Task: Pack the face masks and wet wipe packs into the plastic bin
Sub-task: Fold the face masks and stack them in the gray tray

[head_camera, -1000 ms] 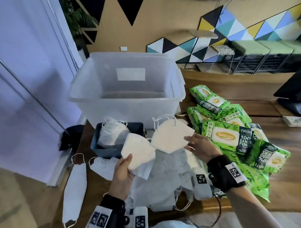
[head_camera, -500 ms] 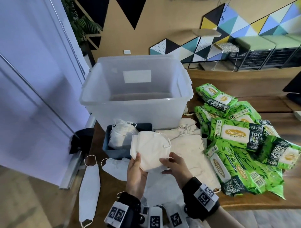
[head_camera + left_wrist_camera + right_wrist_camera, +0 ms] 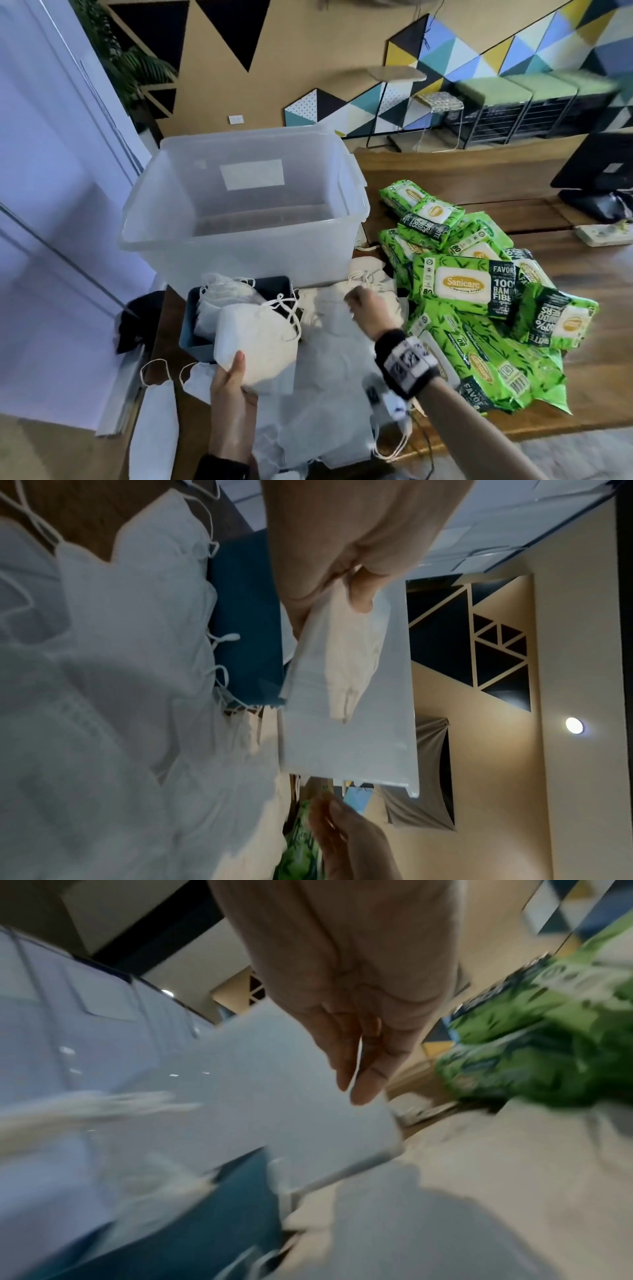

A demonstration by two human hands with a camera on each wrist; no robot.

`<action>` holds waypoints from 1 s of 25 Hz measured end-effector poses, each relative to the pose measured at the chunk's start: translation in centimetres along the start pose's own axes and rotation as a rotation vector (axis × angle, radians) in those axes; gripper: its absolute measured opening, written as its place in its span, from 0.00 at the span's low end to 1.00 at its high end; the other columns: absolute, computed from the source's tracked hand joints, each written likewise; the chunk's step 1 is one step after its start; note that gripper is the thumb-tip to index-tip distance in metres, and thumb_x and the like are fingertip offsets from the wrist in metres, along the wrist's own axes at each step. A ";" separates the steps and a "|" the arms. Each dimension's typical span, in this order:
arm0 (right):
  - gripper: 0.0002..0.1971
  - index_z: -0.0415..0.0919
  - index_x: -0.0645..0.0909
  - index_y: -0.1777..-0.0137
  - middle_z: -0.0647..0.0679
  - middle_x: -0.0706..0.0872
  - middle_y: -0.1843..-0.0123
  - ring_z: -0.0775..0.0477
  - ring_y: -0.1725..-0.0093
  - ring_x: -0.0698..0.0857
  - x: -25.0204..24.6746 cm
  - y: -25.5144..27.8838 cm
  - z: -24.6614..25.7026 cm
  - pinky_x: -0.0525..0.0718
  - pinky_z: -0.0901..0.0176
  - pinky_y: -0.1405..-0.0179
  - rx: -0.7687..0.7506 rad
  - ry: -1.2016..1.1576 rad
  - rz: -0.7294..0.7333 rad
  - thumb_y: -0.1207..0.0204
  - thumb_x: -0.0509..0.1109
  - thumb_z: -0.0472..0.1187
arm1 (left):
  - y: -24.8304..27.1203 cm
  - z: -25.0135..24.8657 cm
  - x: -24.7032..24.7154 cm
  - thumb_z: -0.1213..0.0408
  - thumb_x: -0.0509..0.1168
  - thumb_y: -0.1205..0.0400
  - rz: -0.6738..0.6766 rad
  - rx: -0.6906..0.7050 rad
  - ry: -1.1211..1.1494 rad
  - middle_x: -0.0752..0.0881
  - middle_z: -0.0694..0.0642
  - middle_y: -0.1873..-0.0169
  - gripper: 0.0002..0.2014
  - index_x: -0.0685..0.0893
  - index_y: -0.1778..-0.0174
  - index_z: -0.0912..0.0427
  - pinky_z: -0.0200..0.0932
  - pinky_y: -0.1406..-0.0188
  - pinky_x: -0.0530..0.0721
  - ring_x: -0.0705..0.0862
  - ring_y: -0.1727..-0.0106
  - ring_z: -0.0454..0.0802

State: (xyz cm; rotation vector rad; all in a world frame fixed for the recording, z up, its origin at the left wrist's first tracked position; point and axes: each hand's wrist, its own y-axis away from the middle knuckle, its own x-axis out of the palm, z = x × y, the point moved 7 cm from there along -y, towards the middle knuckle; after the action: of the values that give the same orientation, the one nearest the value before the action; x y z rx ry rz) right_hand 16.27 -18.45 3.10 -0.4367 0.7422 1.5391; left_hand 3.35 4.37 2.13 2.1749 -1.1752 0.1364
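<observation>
Head view: a stack of white face masks is pinched at lower centre of the frame by the left hand, thumb on top. The right hand is reached over the loose masks at centre, fingers straight in the blurred right wrist view, nothing held. The plastic bin stands upper centre; wet wipe packs are piled at right.

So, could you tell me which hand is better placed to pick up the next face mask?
Right: the right hand hangs empty over the loose masks, while the left hand grips a mask stack.
</observation>
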 end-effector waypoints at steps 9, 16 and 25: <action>0.34 0.37 0.67 0.25 0.38 0.71 0.26 0.37 0.25 0.68 0.3 -14.1 -5.5 0.66 0.51 0.27 0.074 0.718 0.392 0.26 0.71 0.54 | 0.1 -0.1 -3.4 0.68 0.54 0.14 -0.142 -0.020 0.025 0.88 0.43 0.77 0.10 0.79 0.55 0.56 0.25 0.91 0.72 0.85 0.79 0.38; 0.18 0.36 0.82 0.41 0.46 0.81 0.48 0.50 0.46 0.76 2.6 -12.2 -5.0 0.71 0.61 0.47 -0.099 0.472 0.583 0.25 0.72 0.48 | 1.1 0.5 -5.3 0.71 0.52 0.13 -0.189 -0.032 0.001 0.87 0.43 0.79 0.35 0.88 0.83 0.41 0.30 0.88 0.78 0.85 0.79 0.39; 0.13 0.36 0.80 0.46 0.50 0.78 0.64 0.47 0.58 0.76 -8.2 -6.7 5.1 0.69 0.61 0.65 -0.418 0.425 0.331 0.30 0.75 0.36 | 0.5 -1.6 -3.0 0.70 0.54 0.14 -0.114 0.027 0.031 0.88 0.49 0.77 0.09 0.78 0.57 0.58 0.28 0.91 0.74 0.83 0.83 0.40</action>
State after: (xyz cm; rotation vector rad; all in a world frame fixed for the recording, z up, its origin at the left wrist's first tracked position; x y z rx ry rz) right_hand 24.61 -21.13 10.91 -1.0146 0.8457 1.9506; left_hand 1.51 7.30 2.49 2.2497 -1.0350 0.1370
